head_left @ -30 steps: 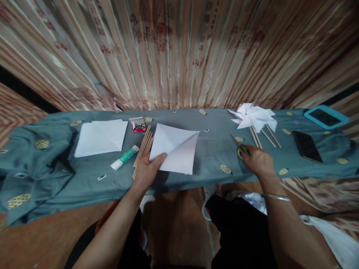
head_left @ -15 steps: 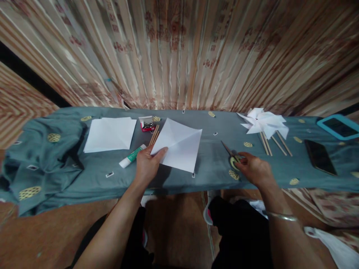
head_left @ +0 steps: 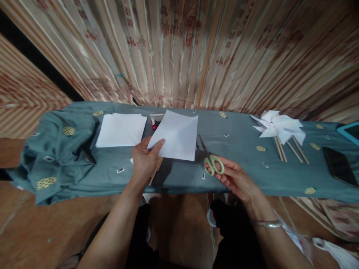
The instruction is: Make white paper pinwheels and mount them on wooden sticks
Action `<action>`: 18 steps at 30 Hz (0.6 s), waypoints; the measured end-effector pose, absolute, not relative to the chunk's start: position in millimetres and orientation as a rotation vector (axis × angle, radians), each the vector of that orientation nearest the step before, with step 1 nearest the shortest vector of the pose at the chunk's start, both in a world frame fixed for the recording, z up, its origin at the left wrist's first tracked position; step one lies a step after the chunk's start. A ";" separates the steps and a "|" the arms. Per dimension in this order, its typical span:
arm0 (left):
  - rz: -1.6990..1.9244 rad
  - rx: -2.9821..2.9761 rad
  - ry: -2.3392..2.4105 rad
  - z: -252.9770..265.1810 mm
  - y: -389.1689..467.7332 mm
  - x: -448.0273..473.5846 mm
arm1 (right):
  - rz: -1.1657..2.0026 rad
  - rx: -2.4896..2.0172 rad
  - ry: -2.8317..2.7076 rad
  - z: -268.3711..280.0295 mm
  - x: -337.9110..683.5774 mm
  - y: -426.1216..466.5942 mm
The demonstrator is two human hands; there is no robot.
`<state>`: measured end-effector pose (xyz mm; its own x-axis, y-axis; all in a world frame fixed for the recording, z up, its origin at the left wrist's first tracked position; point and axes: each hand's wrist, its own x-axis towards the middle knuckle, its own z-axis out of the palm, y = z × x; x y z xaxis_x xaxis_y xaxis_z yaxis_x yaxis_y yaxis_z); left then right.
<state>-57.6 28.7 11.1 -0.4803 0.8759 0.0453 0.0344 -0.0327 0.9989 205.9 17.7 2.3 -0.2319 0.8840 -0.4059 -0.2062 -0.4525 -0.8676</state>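
Green scissors [head_left: 212, 163] had come off the cloth [head_left: 238, 149] and across to the middle, up in the right hand [head_left: 237, 179], whose fingers were curled round the handles. So cutting looked close. White paper [head_left: 176, 136] had been lifted too, pinched at its corner by the left hand [head_left: 144, 160], just beside the blades. Sticks [head_left: 155, 172] lay under that hand, and pinwheels [head_left: 277, 126] sat far to the right.

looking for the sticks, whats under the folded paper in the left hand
Under the folded paper in the left hand, wooden sticks poke out below; a red box peeks behind. The rest is covered.
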 end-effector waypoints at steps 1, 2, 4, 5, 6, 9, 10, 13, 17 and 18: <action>1.594 0.966 1.556 11.2 28.6 -59.0 | 1.801 -1.204 -0.863 2.3 203.1 14.8; 1.599 0.948 1.539 11.2 28.6 -60.1 | 1.805 -1.179 -0.845 2.1 200.5 12.2; 1.610 0.903 1.505 11.3 28.8 -61.7 | 1.816 -1.144 -0.843 2.3 196.1 7.7; 1.615 0.877 1.492 11.5 28.8 -62.2 | 1.835 -1.134 -0.848 2.7 194.3 5.8; 1.619 0.848 1.487 11.8 28.6 -62.7 | 1.864 -1.127 -0.851 3.4 192.8 4.0; 1.618 0.768 1.493 12.8 27.1 -63.9 | 1.938 -1.128 -0.841 5.7 190.4 -0.1; 1.615 0.749 1.492 13.1 26.4 -64.4 | 1.943 -1.136 -0.846 6.0 190.4 -1.0; 1.614 0.746 1.500 14.0 25.2 -66.2 | 1.914 -1.158 -0.930 3.9 192.5 -2.9; 1.650 0.811 1.527 14.3 25.6 -68.1 | 1.850 -1.123 -1.147 -2.9 196.8 -7.3; 1.657 0.821 1.527 14.1 25.8 -67.9 | 1.850 -1.115 -1.210 -4.1 197.5 -9.1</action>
